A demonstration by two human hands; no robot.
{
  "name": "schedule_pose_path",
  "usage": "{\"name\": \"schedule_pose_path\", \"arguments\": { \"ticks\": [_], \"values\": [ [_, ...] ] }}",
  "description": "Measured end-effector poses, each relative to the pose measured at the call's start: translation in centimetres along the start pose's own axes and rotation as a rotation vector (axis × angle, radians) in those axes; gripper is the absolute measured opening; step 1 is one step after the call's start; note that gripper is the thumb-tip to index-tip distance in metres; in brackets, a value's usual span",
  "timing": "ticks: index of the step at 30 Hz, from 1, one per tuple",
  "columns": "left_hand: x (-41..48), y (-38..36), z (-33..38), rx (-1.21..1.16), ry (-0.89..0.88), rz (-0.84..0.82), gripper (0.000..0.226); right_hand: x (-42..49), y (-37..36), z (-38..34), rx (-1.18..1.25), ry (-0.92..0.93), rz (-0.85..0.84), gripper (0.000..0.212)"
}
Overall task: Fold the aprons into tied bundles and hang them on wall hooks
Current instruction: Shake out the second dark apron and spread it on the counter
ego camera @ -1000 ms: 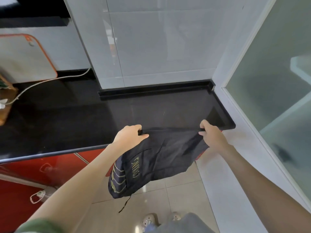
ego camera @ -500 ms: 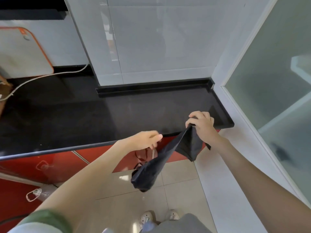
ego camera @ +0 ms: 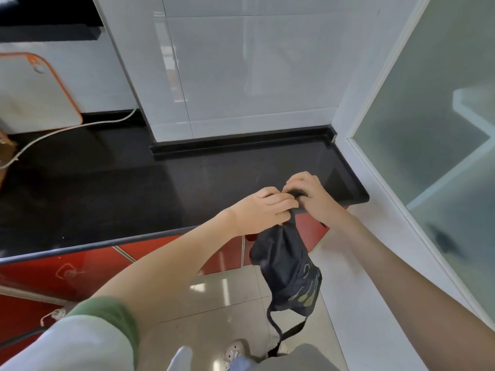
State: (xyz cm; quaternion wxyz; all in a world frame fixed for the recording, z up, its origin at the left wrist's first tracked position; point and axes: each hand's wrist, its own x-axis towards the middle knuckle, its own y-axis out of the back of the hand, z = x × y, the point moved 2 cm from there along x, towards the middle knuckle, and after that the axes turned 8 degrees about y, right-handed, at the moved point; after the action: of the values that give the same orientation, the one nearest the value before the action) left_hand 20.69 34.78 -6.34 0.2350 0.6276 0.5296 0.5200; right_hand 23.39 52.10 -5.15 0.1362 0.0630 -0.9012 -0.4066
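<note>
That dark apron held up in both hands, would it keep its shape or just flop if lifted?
Probably floppy: the apron hangs limp and bunched below the left hand and right hand. Likely light, as the cloth looks thin. Its loose strap dangles, so it may swing or snag.

Both grips together, arms stretched forward.
The left grip (ego camera: 263, 210) and right grip (ego camera: 314, 196), touching, curl their fingers round the bunched top of the apron (ego camera: 286, 266); both bare forearms converge toward it.

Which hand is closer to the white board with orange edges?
Left. The left hand is far right of the white, orange-edged board, across the black countertop; the right hand sits beyond it, farther. Both grip the dark apron.
</note>
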Motion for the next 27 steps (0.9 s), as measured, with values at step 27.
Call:
{"name": "schedule_pose_path", "arguments": {
  "ticks": [27],
  "values": [
    [-5.7,6.9,-4.5,-0.467,1.097,-0.222,0.048,-3.5,-6.4,3.5,-0.056,-0.687,0.144,0.025]
  ]
}}
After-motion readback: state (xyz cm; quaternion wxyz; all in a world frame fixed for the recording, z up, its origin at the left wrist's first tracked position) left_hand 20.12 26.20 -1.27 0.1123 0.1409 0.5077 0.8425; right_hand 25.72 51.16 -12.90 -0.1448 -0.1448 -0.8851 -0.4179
